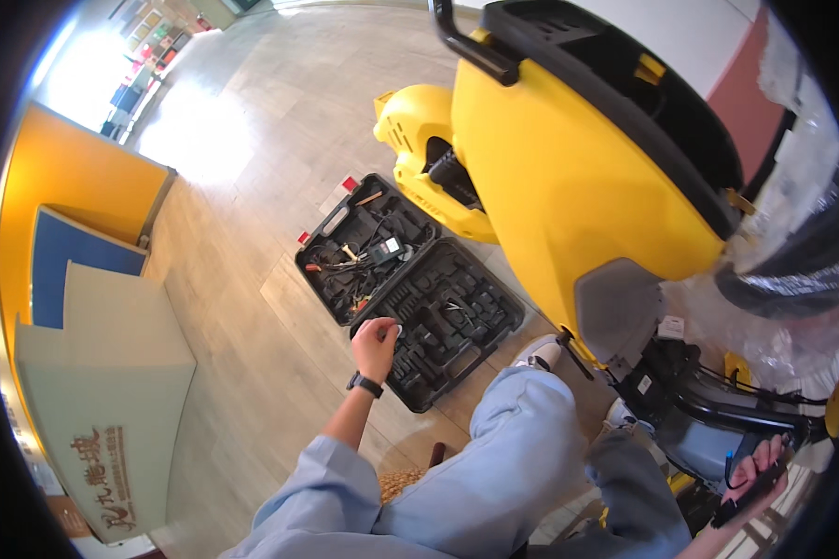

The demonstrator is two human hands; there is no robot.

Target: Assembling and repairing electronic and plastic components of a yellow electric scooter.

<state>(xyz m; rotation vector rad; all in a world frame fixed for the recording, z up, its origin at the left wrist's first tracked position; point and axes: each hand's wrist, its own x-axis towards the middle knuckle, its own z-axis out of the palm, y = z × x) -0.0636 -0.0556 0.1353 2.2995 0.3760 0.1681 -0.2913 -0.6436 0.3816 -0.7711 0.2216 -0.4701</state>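
Observation:
My left hand [375,347], with a dark watch on its wrist, is over the near edge of an open black tool case [457,321]. Its fingers are pinched, and a small pale, shiny bit shows at the fingertips, too small to name. At the lower right, my right hand [766,464] has its fingers curled beside the black tube of a yellow and black machine [569,186]. A long black object [751,496] lies along that hand, and a thin black cable with a blue end [729,458] hangs next to it. What the right fingers close on is partly hidden.
Cables and small tools fill the case's far half [368,252]. A smaller yellow housing [429,149] stands behind it. Clear plastic wrapping [774,326] lies right of the machine. A pale counter [103,373] stands at the left. My legs [503,456] are between my hands.

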